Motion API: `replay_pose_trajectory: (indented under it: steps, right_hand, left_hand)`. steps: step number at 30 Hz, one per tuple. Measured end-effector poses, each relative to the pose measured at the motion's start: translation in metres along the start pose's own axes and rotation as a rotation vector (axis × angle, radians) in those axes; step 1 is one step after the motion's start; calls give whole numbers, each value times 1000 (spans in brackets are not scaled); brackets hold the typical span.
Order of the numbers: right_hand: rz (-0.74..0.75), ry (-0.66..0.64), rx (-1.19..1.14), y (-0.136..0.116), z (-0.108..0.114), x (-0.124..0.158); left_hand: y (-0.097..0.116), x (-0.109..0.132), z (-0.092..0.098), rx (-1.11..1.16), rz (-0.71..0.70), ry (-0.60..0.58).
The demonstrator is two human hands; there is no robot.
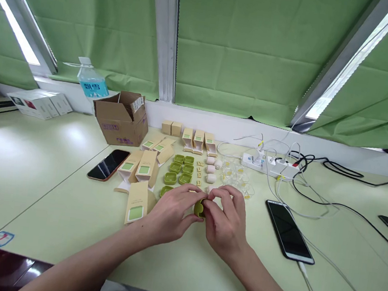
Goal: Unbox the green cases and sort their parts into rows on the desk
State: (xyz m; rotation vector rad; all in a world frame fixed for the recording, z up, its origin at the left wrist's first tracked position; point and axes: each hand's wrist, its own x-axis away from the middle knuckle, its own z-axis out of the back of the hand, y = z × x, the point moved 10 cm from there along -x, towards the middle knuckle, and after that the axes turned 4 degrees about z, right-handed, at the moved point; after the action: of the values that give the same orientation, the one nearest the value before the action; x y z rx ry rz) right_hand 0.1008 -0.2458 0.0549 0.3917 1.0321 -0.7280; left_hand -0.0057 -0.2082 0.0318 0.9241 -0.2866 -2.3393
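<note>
My left hand (176, 210) and my right hand (227, 221) meet over the table, their fingers closed around a small olive-green cup-shaped part (199, 208). Its far side is hidden by my fingers. Just beyond lie several olive-green square cups (170, 178) in two columns. Beside them runs a line of tiny yellowish pieces (199, 175), then several pale pink cylinders (210, 178). Farther right is a cluster of clear plastic pieces (235, 173) with yellow bits. Folded kraft boxes (137, 201) with green squares lie near my left forearm.
An open cardboard carton (120, 121) and a water bottle (91, 82) stand at the back left. A power strip (270, 166) with tangled cables sits back right. One phone (108, 165) lies left, a charging phone (290, 230) right. More kraft boxes (198, 141) stand behind.
</note>
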Motion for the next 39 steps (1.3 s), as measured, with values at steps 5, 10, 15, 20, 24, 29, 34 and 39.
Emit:
replay_pose_trajectory:
  steps: [5, 10, 15, 20, 24, 29, 34, 39]
  right_hand:
    - [40, -29, 49, -4, 1, -3]
    - [-45, 61, -8, 9, 25, -10]
    - [-173, 44, -53, 42, 27, -8]
    - [-208, -293, -48, 66, -28, -3]
    - [-229, -535, 16, 76, -74, -12]
    - [-277, -708, 137, 90, -119, -26]
    - [-269, -729, 159, 93, -148, -28]
    - [-275, -711, 150, 95, -149, -29]
  left_hand:
    - [5, -3, -1, -87, -24, -40]
    - [-8, -3, 5, -230, -12, -11]
    - [-42, -4, 37, -121, 256, 154]
    - [-68, 4, 62, 34, 520, 322]
    - [-74, 8, 64, 54, 556, 377]
    - [-77, 8, 62, 46, 546, 395]
    - [-80, 9, 62, 38, 558, 389]
    - [-79, 9, 62, 51, 559, 365]
